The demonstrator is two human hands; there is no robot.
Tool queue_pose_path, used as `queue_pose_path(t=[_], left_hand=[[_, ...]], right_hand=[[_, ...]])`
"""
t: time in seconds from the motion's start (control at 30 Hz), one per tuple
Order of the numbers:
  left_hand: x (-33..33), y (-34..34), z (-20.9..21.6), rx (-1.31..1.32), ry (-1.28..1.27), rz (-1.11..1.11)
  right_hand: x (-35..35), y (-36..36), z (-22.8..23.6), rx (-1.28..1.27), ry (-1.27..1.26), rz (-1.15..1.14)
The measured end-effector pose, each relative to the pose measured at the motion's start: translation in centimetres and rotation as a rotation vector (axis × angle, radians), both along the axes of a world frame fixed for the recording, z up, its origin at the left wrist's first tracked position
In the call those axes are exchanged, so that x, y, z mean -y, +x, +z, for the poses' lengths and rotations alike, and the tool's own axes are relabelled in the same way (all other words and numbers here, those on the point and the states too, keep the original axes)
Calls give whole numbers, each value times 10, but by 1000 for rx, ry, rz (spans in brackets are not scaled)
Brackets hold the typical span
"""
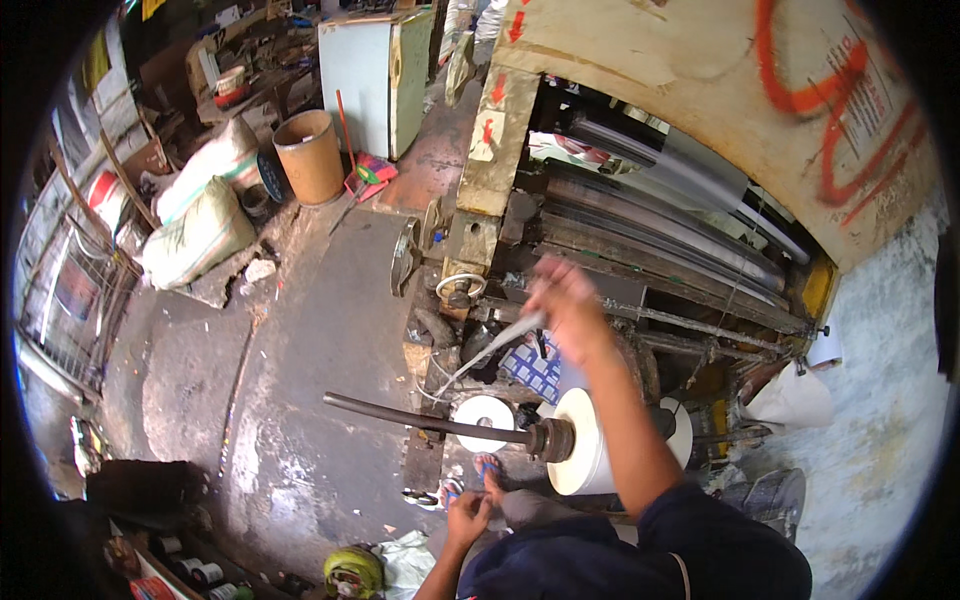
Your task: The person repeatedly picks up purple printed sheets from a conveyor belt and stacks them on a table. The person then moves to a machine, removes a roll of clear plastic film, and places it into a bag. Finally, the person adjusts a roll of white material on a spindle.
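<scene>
My right hand (562, 305) is raised in front of the machine's rollers, its fingers smeared by motion. A pale grey strip (495, 345) slants down and left from just below its fingers; whether they grip it is unclear. Below that forearm lies a large white roll (578, 460) on a metal shaft (420, 415), which juts out to the left through a collar (551, 440). My left hand (468, 518) is low, by my leg, with curled fingers; anything inside is hidden. A smaller white roll (485, 424) sits behind the shaft, near my sandalled feet.
The roller machine (660, 200) fills the right, with a small handwheel (461, 287) on its frame. A blue-and-white patterned sheet (535, 365) lies beneath my right hand. Stuffed sacks (200, 240), a brown drum (308, 160) and a pale cabinet (355, 85) stand far left.
</scene>
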State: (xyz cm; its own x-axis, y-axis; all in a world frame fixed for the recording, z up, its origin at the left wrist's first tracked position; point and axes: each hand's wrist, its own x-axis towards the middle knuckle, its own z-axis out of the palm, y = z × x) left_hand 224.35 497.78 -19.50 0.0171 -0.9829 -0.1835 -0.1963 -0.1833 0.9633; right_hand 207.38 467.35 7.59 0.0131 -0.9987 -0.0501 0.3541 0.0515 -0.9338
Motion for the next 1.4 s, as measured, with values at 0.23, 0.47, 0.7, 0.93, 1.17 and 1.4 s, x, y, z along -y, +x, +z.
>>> queue_pose_path(t=[0.23, 0.47, 0.7, 0.93, 1.17, 1.4], left_hand=[[-54, 35, -2, 112, 94, 174], [-81, 39, -5, 73, 92, 422], [-85, 38, -1, 163, 141, 428], [-54, 42, 0, 156, 91, 379], [24, 10, 58, 98, -91, 204], [251, -59, 237, 176, -594, -117]], right_hand=[[224, -93, 35, -110, 21, -188], [316, -16, -2, -719, 296, -411], [315, -17, 0, -633, 439, -343], [295, -30, 49, -317, 368, -372], [184, -95, 139, -39, 59, -281], [-103, -84, 109, 279, -65, 125]])
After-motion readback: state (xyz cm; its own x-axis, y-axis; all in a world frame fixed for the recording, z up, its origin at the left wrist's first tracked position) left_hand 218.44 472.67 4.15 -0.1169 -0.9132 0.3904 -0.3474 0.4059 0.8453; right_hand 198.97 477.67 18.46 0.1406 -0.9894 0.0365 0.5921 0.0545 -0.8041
